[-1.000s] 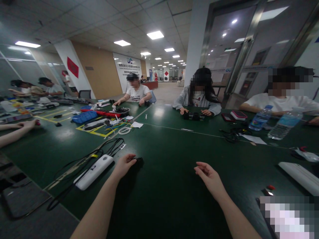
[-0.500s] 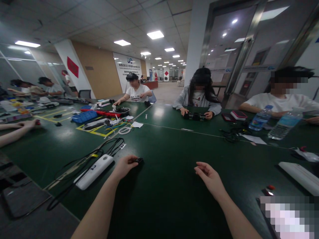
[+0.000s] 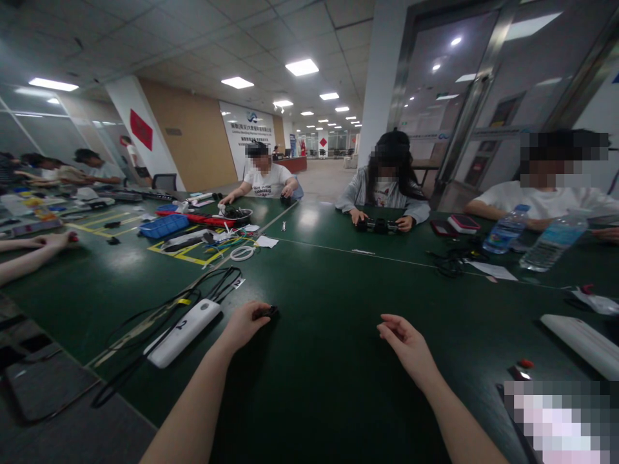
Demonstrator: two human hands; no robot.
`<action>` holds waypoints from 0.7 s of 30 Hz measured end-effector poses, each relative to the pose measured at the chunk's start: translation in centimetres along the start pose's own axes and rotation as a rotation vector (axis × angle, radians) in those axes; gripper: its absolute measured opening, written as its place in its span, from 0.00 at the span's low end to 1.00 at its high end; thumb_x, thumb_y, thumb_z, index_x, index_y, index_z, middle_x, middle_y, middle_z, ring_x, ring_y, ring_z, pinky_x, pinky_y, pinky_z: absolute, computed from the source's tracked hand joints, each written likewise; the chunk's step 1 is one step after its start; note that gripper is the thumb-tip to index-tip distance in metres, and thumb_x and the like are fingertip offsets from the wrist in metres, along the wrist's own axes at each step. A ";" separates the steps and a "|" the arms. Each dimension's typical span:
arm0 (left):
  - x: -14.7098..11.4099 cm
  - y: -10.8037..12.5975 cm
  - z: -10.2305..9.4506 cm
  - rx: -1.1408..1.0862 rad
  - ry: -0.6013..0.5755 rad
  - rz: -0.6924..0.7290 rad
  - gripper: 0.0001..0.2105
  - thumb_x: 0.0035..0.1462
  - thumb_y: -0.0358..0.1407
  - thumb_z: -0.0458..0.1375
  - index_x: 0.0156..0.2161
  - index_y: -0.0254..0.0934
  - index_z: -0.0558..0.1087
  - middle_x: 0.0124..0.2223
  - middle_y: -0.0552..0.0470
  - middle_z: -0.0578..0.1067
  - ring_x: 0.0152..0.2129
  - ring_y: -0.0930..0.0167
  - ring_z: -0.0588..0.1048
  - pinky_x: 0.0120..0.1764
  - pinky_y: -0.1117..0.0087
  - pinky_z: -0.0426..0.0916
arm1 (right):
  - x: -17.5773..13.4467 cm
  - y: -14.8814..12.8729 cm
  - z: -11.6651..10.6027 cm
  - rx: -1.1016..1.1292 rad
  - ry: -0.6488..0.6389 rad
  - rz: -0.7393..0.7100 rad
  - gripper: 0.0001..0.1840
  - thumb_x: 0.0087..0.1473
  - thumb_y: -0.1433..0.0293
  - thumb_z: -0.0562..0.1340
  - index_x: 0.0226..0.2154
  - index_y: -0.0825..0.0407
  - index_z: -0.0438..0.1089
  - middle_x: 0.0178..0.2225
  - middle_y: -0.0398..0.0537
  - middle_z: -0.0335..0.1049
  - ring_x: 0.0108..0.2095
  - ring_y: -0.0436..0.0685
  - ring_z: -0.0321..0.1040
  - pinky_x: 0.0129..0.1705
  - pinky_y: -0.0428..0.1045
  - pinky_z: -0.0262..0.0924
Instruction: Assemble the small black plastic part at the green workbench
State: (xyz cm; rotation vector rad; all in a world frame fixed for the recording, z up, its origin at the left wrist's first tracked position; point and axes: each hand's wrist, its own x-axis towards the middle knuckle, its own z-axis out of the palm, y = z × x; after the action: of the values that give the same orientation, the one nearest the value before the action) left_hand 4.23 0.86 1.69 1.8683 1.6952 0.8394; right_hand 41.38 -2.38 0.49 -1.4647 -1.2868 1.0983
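Observation:
My left hand (image 3: 249, 322) is closed, thumb and fingers pinching a small black object (image 3: 271, 312) just over the green tabletop (image 3: 319, 374). Most of that object hides behind the fingertips, and its kind cannot be made out. Well apart from it, on the right side, my right hand (image 3: 400, 338) rests with its fingers loosely curved and nothing visible in them. Left of my left wrist lies a white power bank-like block (image 3: 186, 332) marked "2", with black cables (image 3: 217, 283) around it.
A blue basket (image 3: 164, 225), a coil of white cable (image 3: 242, 253) and loose wires lie at the far left. Two water bottles (image 3: 554, 241) stand at the right, beyond a white box-like case (image 3: 580, 341). Several people sit around the table; a co-worker's arm (image 3: 33, 258) reaches in from the left.
The small black object has shifted slightly in my left hand's fingers. My right hand has stayed still. Across the table, a co-worker's hand has lowered to a black item.

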 end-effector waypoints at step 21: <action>0.3 -0.3 -0.2 0.292 0.082 0.000 0.15 0.49 0.33 0.49 0.43 0.39 0.71 0.40 0.48 0.69 0.37 0.67 0.70 0.44 0.68 0.61 | 0.0 0.1 0.1 0.017 0.003 -0.003 0.19 0.42 0.59 0.60 0.39 0.47 0.66 0.33 0.44 0.70 0.37 0.57 0.67 0.40 0.53 0.61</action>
State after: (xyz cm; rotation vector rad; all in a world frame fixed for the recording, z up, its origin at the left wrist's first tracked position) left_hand 3.90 1.15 1.61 2.0453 1.9567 0.7064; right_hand 41.34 -2.34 0.35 -1.4509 -1.2744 1.1015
